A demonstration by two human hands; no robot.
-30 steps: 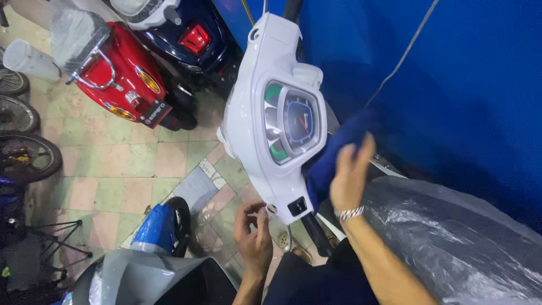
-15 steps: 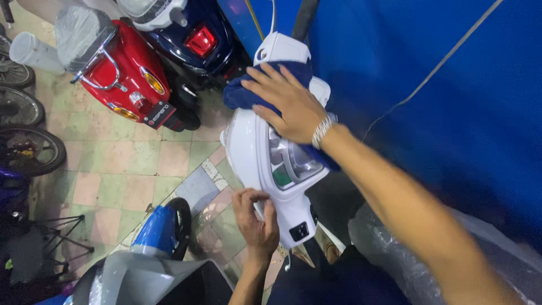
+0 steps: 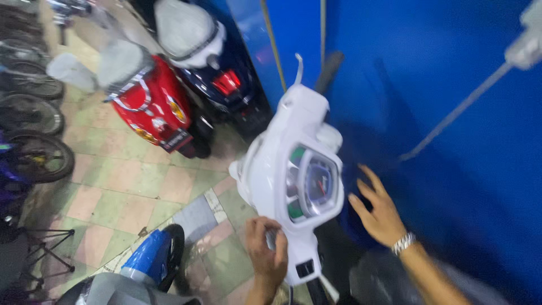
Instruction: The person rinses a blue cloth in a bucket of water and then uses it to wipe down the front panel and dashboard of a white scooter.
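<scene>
White plastic handlebar cover (image 3: 282, 164) with round speedometer (image 3: 318, 186) sits between both hands. Left hand (image 3: 266, 254) curled around left grip end at cover's lower edge, fingers closed on it. Right hand (image 3: 379, 210) open, fingers spread, holding nothing, just beside cover's right side, against blue wall (image 3: 440, 85). Wristwatch (image 3: 403, 243) on right wrist. Beyond: red scooter (image 3: 149, 107), dark blue scooter (image 3: 226, 79), tiled floor (image 3: 118, 192).
</scene>
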